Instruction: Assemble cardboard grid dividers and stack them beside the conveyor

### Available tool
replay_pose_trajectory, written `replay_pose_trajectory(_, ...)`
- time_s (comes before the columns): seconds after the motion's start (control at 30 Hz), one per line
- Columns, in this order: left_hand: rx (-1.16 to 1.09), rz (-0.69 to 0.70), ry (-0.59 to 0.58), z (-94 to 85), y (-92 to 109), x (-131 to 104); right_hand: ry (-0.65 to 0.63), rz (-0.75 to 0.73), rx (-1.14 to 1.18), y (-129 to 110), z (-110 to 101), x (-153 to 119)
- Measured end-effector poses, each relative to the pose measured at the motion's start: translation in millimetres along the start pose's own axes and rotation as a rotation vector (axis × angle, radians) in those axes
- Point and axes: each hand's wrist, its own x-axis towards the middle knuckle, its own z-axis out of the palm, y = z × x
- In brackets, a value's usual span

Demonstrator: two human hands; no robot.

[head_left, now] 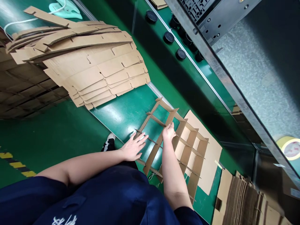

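A cardboard divider grid (187, 150) of interlocked strips stands on the green table (124, 107), its right part over a flat cardboard sheet (211, 165). My left hand (134, 147) lies spread with its fingers apart at the grid's near left edge, touching the strip there. My right hand (168, 132) has its fingers closed on a cardboard strip near the middle of the grid. The part of the strip under that hand is hidden, and my right forearm covers some cells.
Slotted cardboard strips (93, 67) are piled on the table at the upper left. More folded cardboard (243, 197) stands lower right. A metal frame (217, 67) crosses the upper right. Black round caps (168, 37) lie beyond the table, and yellow tape (289, 147) is far right.
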Motion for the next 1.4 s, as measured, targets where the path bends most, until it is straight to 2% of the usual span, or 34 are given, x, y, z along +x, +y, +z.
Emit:
replay_pose_trajectory(0.3, -0.014, 0.007, 0.012, 2.7, -1, 0, 0.048, -0.008, -0.013, -3, 16, -6)
replay_pose_trajectory(0.6, -0.02, -0.001, 0.018, 3.6, 0, -3, 0.001, -0.12, -0.129, 15, 2, -3)
replay_pose_trajectory(0.77, -0.037, -0.005, 0.016, 2.4, 0, -4, 0.042, -0.116, -0.156, 7, 10, -5)
replay_pose_trajectory(0.9, -0.036, -0.021, 0.015, 0.1, 2, -4, -0.007, -0.12, -0.108, 2, 5, -6)
replay_pose_trajectory(0.97, -0.027, -0.023, 0.015, -0.3, 2, -4, -0.008, -0.126, -0.057, 9, -3, -15)
replay_pose_trajectory(1.07, -0.02, -0.016, 0.018, 0.1, 2, -4, 0.03, -0.161, 0.001, 26, -7, -49)
replay_pose_trajectory(1.2, -0.021, -0.009, 0.009, 0.6, 1, -4, -0.033, -0.269, -0.023, 40, 12, -96)
replay_pose_trajectory(1.3, -0.015, -0.008, -0.018, -1.1, 0, -3, -0.046, -0.259, -0.041, 36, 24, -103)
replay_pose_trajectory(1.4, -0.018, -0.021, -0.041, -4.2, 1, -3, -0.043, -0.224, -0.017, 36, 16, -100)
